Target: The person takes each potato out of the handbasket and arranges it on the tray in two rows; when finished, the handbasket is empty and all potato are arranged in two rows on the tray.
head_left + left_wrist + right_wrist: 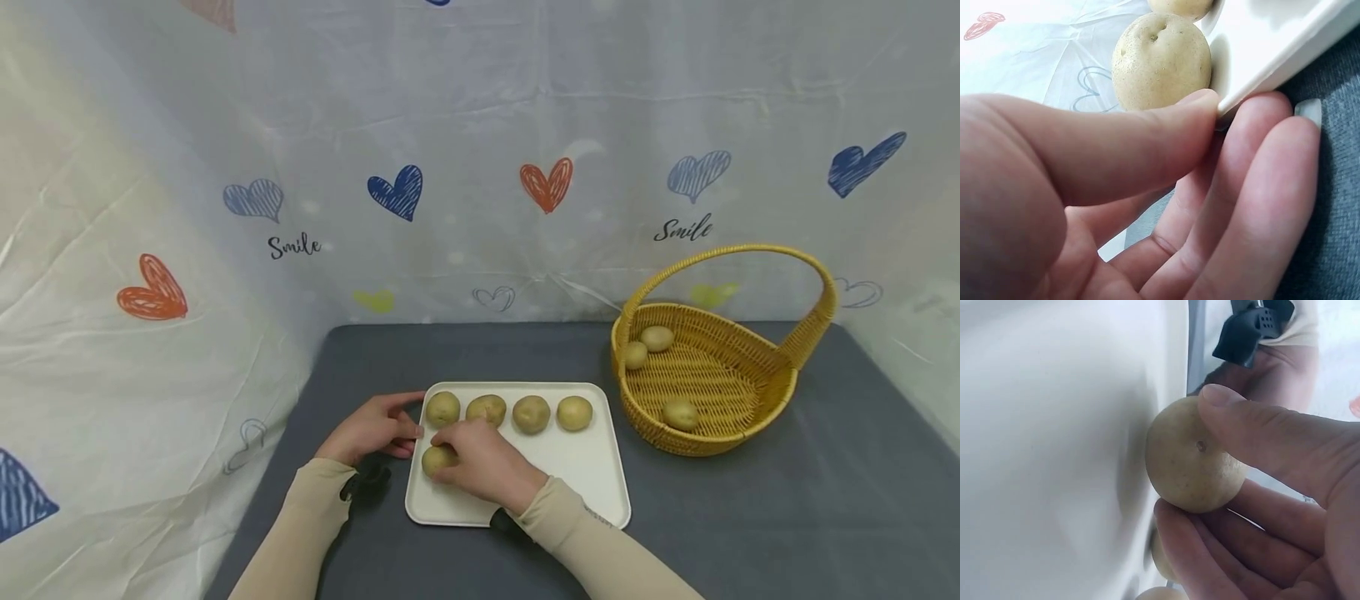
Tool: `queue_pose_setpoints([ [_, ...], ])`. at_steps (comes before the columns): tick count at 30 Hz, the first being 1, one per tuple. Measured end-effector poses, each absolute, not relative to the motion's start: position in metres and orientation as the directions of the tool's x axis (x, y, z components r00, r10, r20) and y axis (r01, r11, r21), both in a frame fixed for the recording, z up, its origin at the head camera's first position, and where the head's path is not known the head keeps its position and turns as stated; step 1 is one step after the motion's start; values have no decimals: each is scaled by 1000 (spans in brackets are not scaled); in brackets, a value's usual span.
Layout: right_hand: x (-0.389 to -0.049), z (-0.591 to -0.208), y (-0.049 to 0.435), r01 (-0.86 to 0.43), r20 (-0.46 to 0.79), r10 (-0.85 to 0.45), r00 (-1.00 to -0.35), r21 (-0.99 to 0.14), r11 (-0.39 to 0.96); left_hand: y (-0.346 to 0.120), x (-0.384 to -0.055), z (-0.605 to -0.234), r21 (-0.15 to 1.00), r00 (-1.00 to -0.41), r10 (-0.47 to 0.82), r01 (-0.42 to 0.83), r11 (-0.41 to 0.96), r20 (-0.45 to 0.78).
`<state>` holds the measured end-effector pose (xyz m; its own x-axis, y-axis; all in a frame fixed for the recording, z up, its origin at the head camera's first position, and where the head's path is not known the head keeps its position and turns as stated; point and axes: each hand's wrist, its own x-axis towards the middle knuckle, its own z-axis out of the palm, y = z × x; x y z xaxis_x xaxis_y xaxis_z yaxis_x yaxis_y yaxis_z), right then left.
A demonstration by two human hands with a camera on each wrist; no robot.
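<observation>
The right hand (487, 462) pinches a potato (437, 461) near the left edge of a white tray (581, 467); the left hand (375, 429) pinches that edge. Four other potatoes (531, 414) line the far edge, tray floor showing before the right pair. A strip of tabletop (840, 500) separates tray from yellow basket (720, 367), which holds three potatoes (680, 414).

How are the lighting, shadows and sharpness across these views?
Head: fairly even light, the cloth backdrop yellowish toward the upper left; left wrist: the tray bright, nearly white, the nearest potato sharp enough to show skin marks; right wrist: a soft shadow on the tray beside the held potato.
</observation>
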<state>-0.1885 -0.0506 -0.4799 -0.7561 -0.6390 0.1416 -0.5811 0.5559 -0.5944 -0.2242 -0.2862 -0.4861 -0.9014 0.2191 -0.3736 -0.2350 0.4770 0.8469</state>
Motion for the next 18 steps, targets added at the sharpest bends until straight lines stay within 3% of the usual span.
queue_pose_setpoints([
  [18, -188, -482, -54, -593, 151, -637, -756, -570, 569, -285, -225, -487, 845, -903, 210, -238, 478, -374],
])
